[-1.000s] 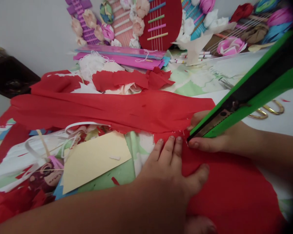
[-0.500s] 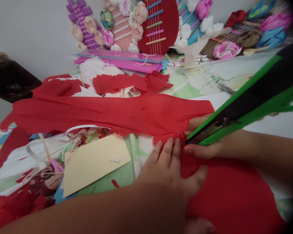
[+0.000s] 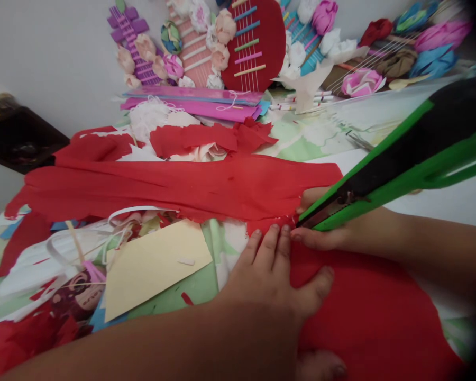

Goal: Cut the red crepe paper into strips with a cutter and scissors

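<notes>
Head view: key relation is the green tool (image 3: 392,164) (stapler by the look of it) against the seam where the red strip (image 3: 182,185) meets the red sheet (image 3: 373,317). Nose sits at that seam, just right of the left fingertips; long axis slants up and away to the right, back end running out of frame. Right hand (image 3: 337,239) is the nearer one: comes in from the right, wrapped round the tool's nose, thumb on the near side, a finger on the far side. Can't tell if it pinches paper too. Left hand (image 3: 269,280) comes in from lower left, palm down, digits spread, pressing the sheet and gripping nothing. Strip's long axis runs left-right across the tabletop (image 3: 303,140); sheet bulges from the seam toward the near right. Yellow card (image 3: 154,272) lies left of the left hand, apart from it. Folders (image 3: 190,108) lie toward the tabletop's far edge, red guitar (image 3: 262,53) standing behind.
</notes>
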`<state>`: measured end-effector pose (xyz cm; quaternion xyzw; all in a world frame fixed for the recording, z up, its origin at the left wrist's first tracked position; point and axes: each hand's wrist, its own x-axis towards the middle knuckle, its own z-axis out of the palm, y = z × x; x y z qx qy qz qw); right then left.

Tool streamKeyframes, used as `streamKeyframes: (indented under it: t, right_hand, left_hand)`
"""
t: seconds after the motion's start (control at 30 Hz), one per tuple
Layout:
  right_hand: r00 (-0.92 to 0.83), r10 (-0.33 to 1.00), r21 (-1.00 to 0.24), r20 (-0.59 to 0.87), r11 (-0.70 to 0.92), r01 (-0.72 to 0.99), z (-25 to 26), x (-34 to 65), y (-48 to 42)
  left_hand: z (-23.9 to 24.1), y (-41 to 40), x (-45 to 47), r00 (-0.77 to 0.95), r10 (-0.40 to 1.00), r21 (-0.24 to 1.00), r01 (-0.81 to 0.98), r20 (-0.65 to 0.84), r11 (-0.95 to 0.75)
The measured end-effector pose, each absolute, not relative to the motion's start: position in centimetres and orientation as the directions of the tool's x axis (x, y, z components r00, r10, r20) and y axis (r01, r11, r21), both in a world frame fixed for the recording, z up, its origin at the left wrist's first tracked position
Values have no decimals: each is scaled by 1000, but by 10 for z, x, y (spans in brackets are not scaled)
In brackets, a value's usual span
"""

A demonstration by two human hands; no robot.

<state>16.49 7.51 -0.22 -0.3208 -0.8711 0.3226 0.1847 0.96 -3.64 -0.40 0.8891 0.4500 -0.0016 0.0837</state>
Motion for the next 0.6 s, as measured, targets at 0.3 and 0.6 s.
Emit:
streamKeyframes:
  t: [0.3,0.6]
  right_hand:
    - [-723,666,-717,183,594,365,-1,168,79]
    - [-803,564,-758,193,605,243,-6,170,83]
  left_hand:
    - [-7,-37,13,576,816,38,818,-47,-574]
    - [-12,-36,10,593,805,-6,805,8,-593]
